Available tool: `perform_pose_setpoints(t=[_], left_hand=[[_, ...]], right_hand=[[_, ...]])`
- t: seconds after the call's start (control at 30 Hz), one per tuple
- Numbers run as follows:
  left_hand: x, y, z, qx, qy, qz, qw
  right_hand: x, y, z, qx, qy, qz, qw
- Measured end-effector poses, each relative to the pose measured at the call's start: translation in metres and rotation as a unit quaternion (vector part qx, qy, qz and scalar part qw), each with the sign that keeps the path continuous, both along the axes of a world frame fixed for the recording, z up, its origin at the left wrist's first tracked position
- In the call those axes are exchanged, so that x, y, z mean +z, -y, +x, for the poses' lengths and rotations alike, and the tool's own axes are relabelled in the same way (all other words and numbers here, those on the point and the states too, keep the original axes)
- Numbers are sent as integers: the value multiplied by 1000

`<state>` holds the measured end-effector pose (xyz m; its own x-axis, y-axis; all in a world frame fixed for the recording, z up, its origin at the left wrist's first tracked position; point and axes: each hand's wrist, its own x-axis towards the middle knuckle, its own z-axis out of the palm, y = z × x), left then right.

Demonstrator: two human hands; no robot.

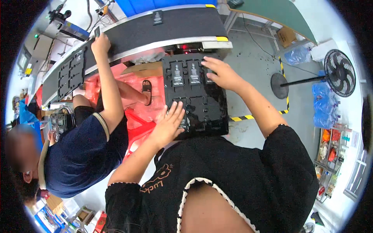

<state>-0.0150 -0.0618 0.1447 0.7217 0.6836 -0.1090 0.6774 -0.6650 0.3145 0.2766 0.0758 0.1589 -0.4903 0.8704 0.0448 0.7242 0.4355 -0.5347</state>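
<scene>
Head view: left hand [169, 123] flat, fingers spread, on near-left edge of black moulded tray [196, 103] at centre. Right hand [218, 72] at tray's far-right pocket, fingers curled on a small black part; pinch unclear. Farther left, co-worker's hand [100, 43] on conveyor belt [171, 27].

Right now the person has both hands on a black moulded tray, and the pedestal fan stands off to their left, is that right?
Not quite. Both hands, left hand and right hand, do rest on the black moulded tray, but the pedestal fan stands off to their right, not their left. The head view shows it near the picture's right edge.
</scene>
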Motion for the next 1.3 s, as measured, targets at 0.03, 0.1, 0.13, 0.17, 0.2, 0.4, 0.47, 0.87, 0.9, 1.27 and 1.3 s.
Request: perform_pose_setpoints(t=[0.03,0.1,0.13,0.17,0.2,0.4,0.47,0.87,0.9,1.27,1.3], left_hand=[[0,2,1,6,-4,-2,1000],[1,4,0,13,-10,-12,1000],[2,5,0,14,-3,-15,1000],[4,6,1,17,4,-18,1000],[5,6,2,19,13,-19,1000],[6,4,4,-3,33,-45,998],[15,3,2,-6,26,-81,996],[2,20,3,139,84,-92,982],[6,24,4,175,106,-121,971],[-1,30,11,156,97,-57,981],[-1,29,12,155,109,-38,981]], right_hand=[[4,-15,-5,4,-74,37,997],[24,-49,-18,11,-109,95,989],[34,-66,-27,12,-127,100,987],[37,-86,-37,17,-142,110,984],[37,-109,-46,21,-155,122,980],[14,-260,-76,-57,113,204,971],[18,-294,-84,-84,217,122,965],[61,-206,-61,-111,130,129,977],[63,-172,-67,-60,71,123,988],[-3,137,-53,10,85,1,996],[-6,144,-54,-8,76,5,997]])
